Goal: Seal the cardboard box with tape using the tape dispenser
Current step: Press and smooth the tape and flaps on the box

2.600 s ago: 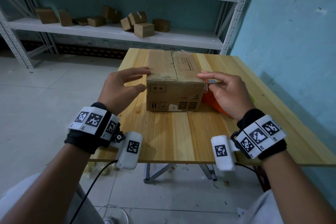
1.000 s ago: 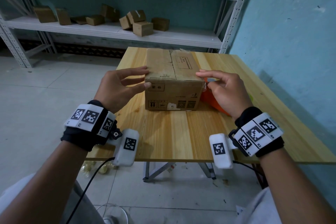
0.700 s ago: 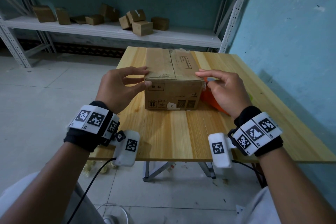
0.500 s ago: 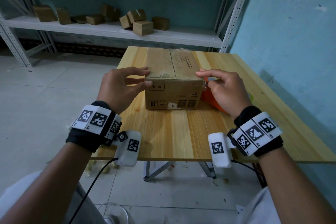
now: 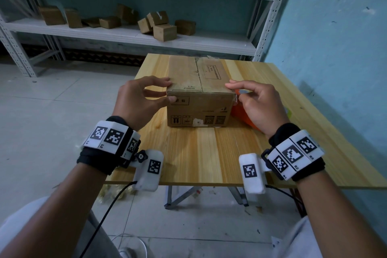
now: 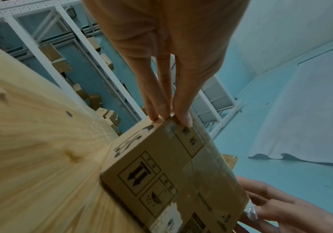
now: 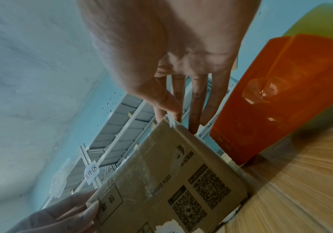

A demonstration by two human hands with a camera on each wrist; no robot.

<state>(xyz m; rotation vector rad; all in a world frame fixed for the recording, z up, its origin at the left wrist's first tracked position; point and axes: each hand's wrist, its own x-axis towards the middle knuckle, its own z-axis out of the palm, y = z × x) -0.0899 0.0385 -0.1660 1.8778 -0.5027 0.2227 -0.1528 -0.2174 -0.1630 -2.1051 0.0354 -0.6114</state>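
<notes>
A brown cardboard box (image 5: 199, 109) (image 6: 171, 173) (image 7: 181, 181) stands on the wooden table (image 5: 209, 153), its top flaps down. Clear tape runs along its front top edge. My left hand (image 5: 170, 91) (image 6: 169, 118) pinches the near-left top corner, thumb on the front face and fingers at the left edge. My right hand (image 5: 232, 92) (image 7: 167, 117) pinches the near-right top corner, where a crinkled tape end sticks out. The orange tape dispenser (image 5: 238, 111) (image 7: 281, 94) lies just right of the box, mostly hidden behind my right hand.
A yellow-green object (image 5: 289, 112) lies past the dispenser near the blue wall. Behind the table a white metal shelf (image 5: 125, 33) holds several small cardboard boxes (image 5: 163, 31). Bare tabletop lies between me and the box.
Both hands stay at the box's near top corners. The left thumb has shifted slightly onto the front face. The box has not moved.
</notes>
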